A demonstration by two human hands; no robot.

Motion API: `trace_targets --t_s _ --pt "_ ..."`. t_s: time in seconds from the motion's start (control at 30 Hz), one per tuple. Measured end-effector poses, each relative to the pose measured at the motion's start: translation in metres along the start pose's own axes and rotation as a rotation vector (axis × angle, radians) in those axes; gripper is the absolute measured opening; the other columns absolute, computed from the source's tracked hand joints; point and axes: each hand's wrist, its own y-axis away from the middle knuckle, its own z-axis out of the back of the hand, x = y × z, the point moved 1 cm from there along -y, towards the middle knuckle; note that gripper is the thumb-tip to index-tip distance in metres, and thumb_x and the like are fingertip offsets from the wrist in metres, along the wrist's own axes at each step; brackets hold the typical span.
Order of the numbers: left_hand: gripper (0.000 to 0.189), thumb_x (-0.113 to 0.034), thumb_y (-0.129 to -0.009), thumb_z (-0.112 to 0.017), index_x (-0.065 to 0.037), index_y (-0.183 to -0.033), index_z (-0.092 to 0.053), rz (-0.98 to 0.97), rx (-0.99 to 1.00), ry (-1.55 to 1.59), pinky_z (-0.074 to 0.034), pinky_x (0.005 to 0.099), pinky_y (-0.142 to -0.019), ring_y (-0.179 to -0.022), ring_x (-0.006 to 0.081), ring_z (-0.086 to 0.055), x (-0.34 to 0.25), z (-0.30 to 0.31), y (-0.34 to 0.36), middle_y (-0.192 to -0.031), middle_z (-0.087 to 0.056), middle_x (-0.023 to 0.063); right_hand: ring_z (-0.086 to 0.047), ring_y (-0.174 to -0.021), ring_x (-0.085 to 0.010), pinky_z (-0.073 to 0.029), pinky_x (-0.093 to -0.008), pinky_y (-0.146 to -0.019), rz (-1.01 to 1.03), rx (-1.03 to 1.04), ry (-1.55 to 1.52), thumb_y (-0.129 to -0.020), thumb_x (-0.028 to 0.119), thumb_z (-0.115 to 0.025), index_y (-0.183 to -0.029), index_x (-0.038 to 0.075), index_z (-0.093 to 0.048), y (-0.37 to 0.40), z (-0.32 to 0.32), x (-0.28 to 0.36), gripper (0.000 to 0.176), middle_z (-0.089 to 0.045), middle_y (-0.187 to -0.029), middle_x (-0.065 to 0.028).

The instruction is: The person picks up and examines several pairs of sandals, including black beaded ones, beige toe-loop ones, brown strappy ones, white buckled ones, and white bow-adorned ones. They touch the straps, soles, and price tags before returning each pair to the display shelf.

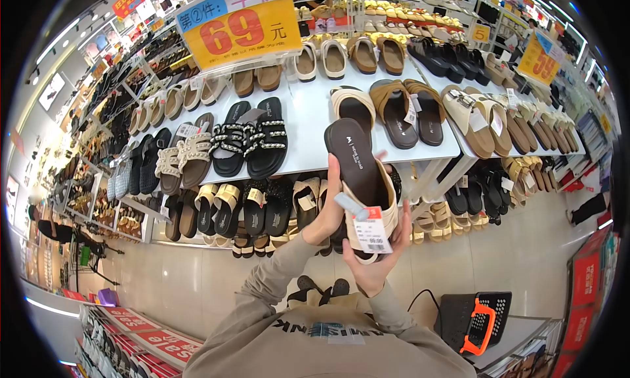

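Observation:
A cream slipper (361, 174) with a dark brown insole is held up in front of the white display shelf (307, 119). My left hand (326, 204) is closed on the slipper's left side near the middle of the sole. My right hand (377, 263) wraps round its strap end from below and the right. A white and red price tag (373, 233) hangs over the cream strap. Behind the held slipper, a matching cream slipper (352, 105) lies on the shelf, partly covered by it. Brown slippers (397, 119) sit just to its right.
Black studded slippers (266, 138) stand left on the shelf, with more sandals below. A yellow 69 sign (239, 33) rises at the back. A black basket (453, 319) with an orange handle is at lower right. People are at the far left and far right.

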Motion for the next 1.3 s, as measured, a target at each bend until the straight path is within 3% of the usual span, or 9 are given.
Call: trace_targets --t_s 0.07,0.1,0.17,0.37,0.6,0.83,1.03,1.17,1.3 --pt "0.104 -0.08 -0.096 -0.006 0.001 -0.153 -0.036 -0.105 -0.103 -0.188 -0.036 0.0339 -0.115 -0.133 0.0236 -0.052 0.004 0.008 -0.017 -0.147 -0.052 0.0141 -0.024 -0.149 -0.0389 -0.025 -0.0491 -0.12 -0.073 -0.061 -0.099 -0.071 0.008 -0.084 -0.156 0.005 -0.018 0.0 0.005 -0.005 0.108 -0.022 -0.16 -0.0241" --pt "0.092 -0.072 -0.102 -0.014 0.0 -0.149 -0.045 -0.196 -0.261 -0.239 -0.027 0.0377 -0.12 -0.142 0.0273 -0.042 0.011 0.021 -0.033 -0.152 -0.046 0.0168 -0.024 -0.149 -0.0379 -0.025 -0.0484 -0.12 -0.102 -0.075 -0.101 -0.071 0.007 -0.084 -0.156 0.005 -0.018 0.002 0.01 -0.006 0.108 -0.022 -0.16 -0.0232" --pt "0.073 -0.056 -0.109 -0.024 0.002 -0.143 -0.052 -0.503 -0.379 -1.081 -0.021 0.0412 -0.123 -0.15 0.0376 -0.027 -0.01 0.032 -0.052 -0.16 -0.032 0.0254 -0.025 -0.149 -0.0371 -0.024 -0.0481 -0.121 -0.137 -0.124 -0.093 -0.071 0.006 -0.083 -0.156 0.004 -0.018 0.009 0.018 -0.013 0.108 -0.023 -0.16 -0.0225" --pt "0.067 -0.049 -0.108 -0.034 0.008 -0.137 -0.054 -0.311 -0.419 -1.389 -0.015 0.0459 -0.124 -0.152 0.0477 -0.015 0.001 0.085 -0.122 -0.161 -0.018 0.0361 -0.029 -0.148 -0.0355 -0.024 -0.0478 -0.121 -0.167 -0.229 -0.015 -0.069 0.004 -0.082 -0.156 0.003 -0.022 0.014 0.035 -0.021 0.106 -0.029 -0.158 -0.0198" --pt "0.06 -0.039 -0.11 -0.034 0.01 -0.144 -0.045 -0.475 -0.396 -1.122 -0.019 0.0418 -0.124 -0.151 0.0415 -0.023 -0.001 0.097 -0.128 -0.162 -0.025 0.0293 -0.033 -0.144 -0.0351 -0.026 -0.0484 -0.119 -0.082 -0.199 0.146 -0.07 0.006 -0.083 -0.154 0.004 -0.029 0.004 0.037 -0.026 0.099 -0.033 -0.155 -0.0177" --pt "0.054 -0.032 -0.113 -0.031 0.002 -0.155 -0.034 -0.655 -0.468 -0.722 -0.025 0.0321 -0.119 -0.144 0.0226 -0.038 -0.068 0.036 -0.003 -0.159 -0.038 0.014 -0.039 -0.141 -0.0381 -0.033 -0.0479 -0.116 -0.003 -0.051 0.243 -0.072 0.007 -0.082 -0.15 0.006 -0.038 -0.045 0.014 -0.028 0.09 -0.036 -0.152 -0.0188" --pt "0.06 -0.039 -0.113 -0.024 0.004 -0.15 -0.041 -0.629 -0.585 -0.72 -0.028 0.0347 -0.118 -0.141 0.0243 -0.043 -0.073 0.046 0.077 -0.155 -0.045 0.0138 -0.052 -0.125 -0.0435 -0.049 -0.048 -0.099 0.066 0.141 0.305 -0.072 0.011 -0.079 -0.149 0.01 -0.043 -0.11 -0.041 -0.039 0.084 -0.043 -0.142 -0.0202" --pt "0.062 -0.042 -0.112 -0.024 0.004 -0.149 -0.043 -0.585 -0.553 -0.696 -0.028 0.0352 -0.118 -0.14 0.0248 -0.044 -0.077 0.048 0.097 -0.151 -0.048 0.0152 -0.051 -0.123 -0.045 -0.046 -0.0498 -0.101 0.063 0.19 0.409 -0.073 0.014 -0.078 -0.15 0.01 -0.04 -0.135 -0.08 -0.075 0.086 -0.043 -0.139 -0.0223" --pt "0.063 -0.043 -0.112 -0.025 0.003 -0.151 -0.04 -0.595 -0.582 -0.731 -0.028 0.0352 -0.118 -0.142 0.0249 -0.042 -0.078 0.053 0.105 -0.154 -0.044 0.0152 -0.037 -0.14 -0.0435 -0.032 -0.0514 -0.117 0.135 0.186 0.579 -0.08 0.016 -0.078 -0.151 0.007 -0.038 -0.127 -0.092 -0.076 0.082 -0.037 -0.149 -0.0225"
